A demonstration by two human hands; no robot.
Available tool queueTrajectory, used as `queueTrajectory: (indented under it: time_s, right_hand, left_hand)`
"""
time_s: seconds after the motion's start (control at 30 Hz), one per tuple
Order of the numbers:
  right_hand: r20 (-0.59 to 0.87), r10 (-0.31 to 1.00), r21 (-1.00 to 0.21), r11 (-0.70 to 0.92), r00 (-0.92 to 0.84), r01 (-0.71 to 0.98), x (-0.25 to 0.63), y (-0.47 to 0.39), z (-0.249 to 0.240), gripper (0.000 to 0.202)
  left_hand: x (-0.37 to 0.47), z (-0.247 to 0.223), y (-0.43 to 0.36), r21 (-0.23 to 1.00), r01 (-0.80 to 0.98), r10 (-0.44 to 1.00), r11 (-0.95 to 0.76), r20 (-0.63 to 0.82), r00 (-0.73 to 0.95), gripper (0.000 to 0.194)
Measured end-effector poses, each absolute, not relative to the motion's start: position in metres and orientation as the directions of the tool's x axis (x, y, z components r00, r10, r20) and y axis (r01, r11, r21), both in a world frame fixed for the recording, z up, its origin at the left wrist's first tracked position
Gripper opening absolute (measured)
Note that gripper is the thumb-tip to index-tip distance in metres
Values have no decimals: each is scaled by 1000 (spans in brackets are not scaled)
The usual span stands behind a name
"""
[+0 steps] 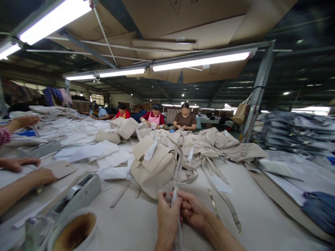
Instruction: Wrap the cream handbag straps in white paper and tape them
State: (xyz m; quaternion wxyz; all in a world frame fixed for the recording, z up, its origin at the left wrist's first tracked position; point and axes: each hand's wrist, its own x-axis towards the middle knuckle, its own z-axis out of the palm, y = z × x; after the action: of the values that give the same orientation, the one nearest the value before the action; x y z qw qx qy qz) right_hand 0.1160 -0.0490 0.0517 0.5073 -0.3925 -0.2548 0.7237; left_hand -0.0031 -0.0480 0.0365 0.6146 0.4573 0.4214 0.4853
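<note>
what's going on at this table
The person's left hand and right hand meet at a white piece pinched in their fingers, just in front of a beige bag. More beige bags lie heaped behind it on the table. At the left, another person's hands rest by a tape dispenser. Several people sit across the table.

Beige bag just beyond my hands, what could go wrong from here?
The white material where your left hand and right hand meet might slip or tear. The open white container, brown inside, could perhaps stain the beige bag if they touched. The loose strap on the table might snag your right arm.
</note>
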Motion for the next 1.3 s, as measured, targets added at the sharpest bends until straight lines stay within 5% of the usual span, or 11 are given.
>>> queueTrajectory:
  time_s: [0.27,0.47,0.6,0.8,0.9,1.03,1.13,1.3]
  right_hand:
    - [-254,963,-771,-258,-90,-582,114,-47,47,23]
    - [-276,961,-787,-225,2,-574,108,-44,49,12]
    - [-335,942,-777,-259,28,-573,108,-37,44,11]
    - [-410,909,-773,-303,73,-557,108,-30,43,28]
    - [-396,912,-783,-275,108,-557,113,-38,53,25]
    - [-362,916,-810,-218,171,-544,125,-64,69,18]
    - [-345,907,-866,-209,242,-454,128,-87,74,13]
    - [-251,950,-941,-194,184,-278,116,-109,69,23]
  left_hand:
    - [-1,26,-43,981,-192,997,-7,22,80,39]
    - [-6,35,-51,951,-36,951,-306,307,30,25]
    - [-8,37,-57,852,161,867,-498,493,74,25]
    - [-8,37,-57,828,170,844,-534,508,172,23]
    - [-8,42,-54,913,-42,895,-406,407,181,17]
    - [-13,49,-52,943,-316,968,103,-21,252,41]
    - [-21,54,-54,869,-321,885,376,-234,402,31]
    - [-33,59,-61,854,-234,777,464,-266,570,25]
